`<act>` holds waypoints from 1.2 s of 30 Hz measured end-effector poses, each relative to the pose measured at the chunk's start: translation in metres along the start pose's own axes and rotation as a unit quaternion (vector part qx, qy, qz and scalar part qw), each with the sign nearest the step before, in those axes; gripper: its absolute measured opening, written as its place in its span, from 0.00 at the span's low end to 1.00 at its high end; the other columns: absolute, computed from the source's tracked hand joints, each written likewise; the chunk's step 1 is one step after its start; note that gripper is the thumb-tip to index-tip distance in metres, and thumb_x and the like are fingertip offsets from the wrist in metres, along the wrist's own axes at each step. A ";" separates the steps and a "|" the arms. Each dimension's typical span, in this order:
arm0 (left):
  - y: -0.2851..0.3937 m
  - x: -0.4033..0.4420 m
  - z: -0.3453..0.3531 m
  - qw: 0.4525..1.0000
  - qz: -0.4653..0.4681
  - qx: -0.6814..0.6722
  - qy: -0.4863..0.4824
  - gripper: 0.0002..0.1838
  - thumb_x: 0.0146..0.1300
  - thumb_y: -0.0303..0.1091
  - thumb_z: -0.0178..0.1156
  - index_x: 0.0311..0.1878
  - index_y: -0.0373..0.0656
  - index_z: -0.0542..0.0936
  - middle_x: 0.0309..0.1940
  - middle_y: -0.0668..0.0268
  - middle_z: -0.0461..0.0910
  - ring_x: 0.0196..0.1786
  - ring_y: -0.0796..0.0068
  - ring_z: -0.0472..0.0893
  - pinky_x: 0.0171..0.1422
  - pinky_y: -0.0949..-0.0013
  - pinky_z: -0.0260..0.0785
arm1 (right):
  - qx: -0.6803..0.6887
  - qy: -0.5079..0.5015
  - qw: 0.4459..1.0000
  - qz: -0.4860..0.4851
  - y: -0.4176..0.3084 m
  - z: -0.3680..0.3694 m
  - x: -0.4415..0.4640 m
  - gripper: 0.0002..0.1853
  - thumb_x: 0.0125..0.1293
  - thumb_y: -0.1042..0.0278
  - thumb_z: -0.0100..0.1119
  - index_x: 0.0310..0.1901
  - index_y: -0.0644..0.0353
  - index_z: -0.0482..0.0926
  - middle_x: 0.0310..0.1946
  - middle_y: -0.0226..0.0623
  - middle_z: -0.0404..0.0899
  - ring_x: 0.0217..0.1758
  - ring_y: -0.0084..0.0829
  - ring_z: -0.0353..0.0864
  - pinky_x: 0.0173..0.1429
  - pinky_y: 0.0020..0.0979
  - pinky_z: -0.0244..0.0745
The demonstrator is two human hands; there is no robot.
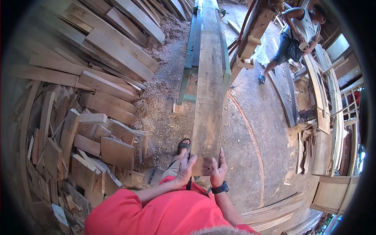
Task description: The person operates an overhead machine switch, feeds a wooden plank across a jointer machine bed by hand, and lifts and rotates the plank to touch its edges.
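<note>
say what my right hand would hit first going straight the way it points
Already at the plank, the right hand would probably run along its right edge and meet the green stand first; depth is hard to judge.
</note>
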State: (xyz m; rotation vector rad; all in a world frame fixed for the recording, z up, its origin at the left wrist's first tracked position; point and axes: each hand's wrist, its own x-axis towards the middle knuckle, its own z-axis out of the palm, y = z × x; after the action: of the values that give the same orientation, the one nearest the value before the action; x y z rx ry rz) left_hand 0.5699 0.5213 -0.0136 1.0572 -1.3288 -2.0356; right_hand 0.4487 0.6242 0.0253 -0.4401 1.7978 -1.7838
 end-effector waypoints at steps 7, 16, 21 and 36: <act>-0.006 0.008 0.000 0.999 0.026 0.030 0.033 0.27 0.82 0.44 0.55 0.72 0.32 0.76 0.51 0.60 0.83 0.54 0.72 0.78 0.62 0.67 0.71 | 0.029 0.034 0.999 0.029 0.007 0.001 0.003 0.33 0.81 0.67 0.59 0.81 0.75 0.64 0.76 0.54 0.74 0.77 0.36 0.75 0.79 0.35 0.69; 0.026 0.053 0.012 0.998 0.023 -0.003 0.067 0.30 0.82 0.46 0.53 0.72 0.27 0.77 0.61 0.55 0.85 0.63 0.68 0.80 0.73 0.67 0.67 | -0.002 0.065 0.998 -0.015 -0.001 0.022 0.051 0.30 0.86 0.62 0.53 0.79 0.75 0.67 0.77 0.54 0.73 0.80 0.38 0.72 0.83 0.37 0.62; 0.034 0.099 0.018 0.995 0.053 0.000 0.090 0.31 0.84 0.45 0.50 0.76 0.27 0.74 0.70 0.53 0.81 0.73 0.65 0.77 0.81 0.64 0.62 | 0.000 0.087 0.995 -0.039 0.001 0.033 0.098 0.27 0.85 0.65 0.54 0.78 0.74 0.70 0.76 0.53 0.76 0.79 0.40 0.73 0.83 0.40 0.63; 0.072 0.177 0.022 0.979 0.182 0.079 0.052 0.33 0.88 0.51 0.38 0.73 0.34 0.79 0.80 0.48 0.72 0.84 0.54 0.68 0.88 0.54 0.52 | 0.007 0.106 0.994 -0.034 -0.003 0.059 0.183 0.30 0.87 0.56 0.50 0.75 0.76 0.72 0.74 0.54 0.76 0.79 0.41 0.74 0.85 0.41 0.61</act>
State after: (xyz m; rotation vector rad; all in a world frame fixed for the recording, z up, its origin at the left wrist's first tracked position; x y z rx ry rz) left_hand 0.4479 0.3734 -0.0033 0.8922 -1.5215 -1.6087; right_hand 0.3398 0.4678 0.0020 -0.3189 1.9308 -1.9515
